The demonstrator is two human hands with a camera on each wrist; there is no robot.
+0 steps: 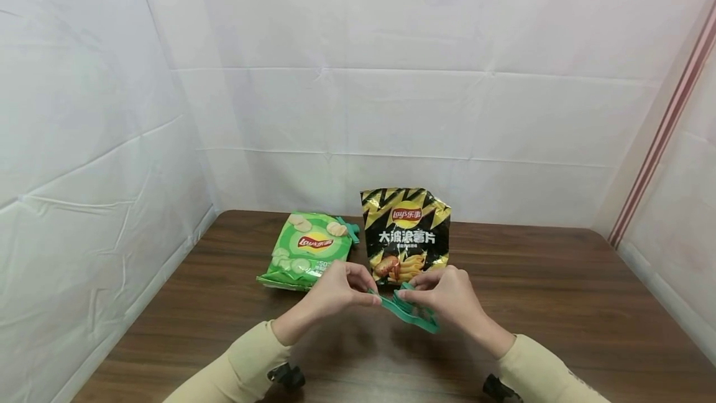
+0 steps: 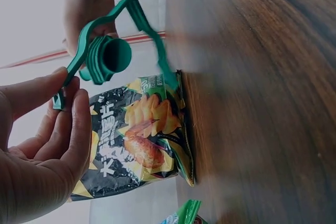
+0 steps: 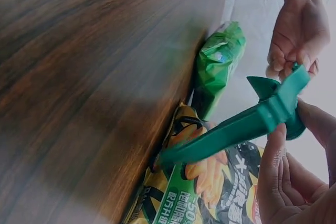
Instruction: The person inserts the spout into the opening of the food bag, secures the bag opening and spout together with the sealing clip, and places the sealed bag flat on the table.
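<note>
A green plastic bag clip [image 1: 413,318] with a short round spout hangs between both hands, above the table just in front of a black chip bag [image 1: 406,238]. The left hand [image 1: 335,291] pinches one end of its bent strip between thumb and fingers. On the other side, the right hand [image 1: 450,297] pinches it by the spout [image 2: 109,59]. In the right wrist view, the free arm of the clip [image 3: 226,135] slants down across the black bag. That bag stands upright, its printed front facing the hands.
A green chip bag [image 1: 307,250] lies to the left on the brown wooden table [image 1: 531,285]. A second green clip [image 1: 351,230] is at its upper right corner. White cloth walls [image 1: 358,111] close in the back and sides.
</note>
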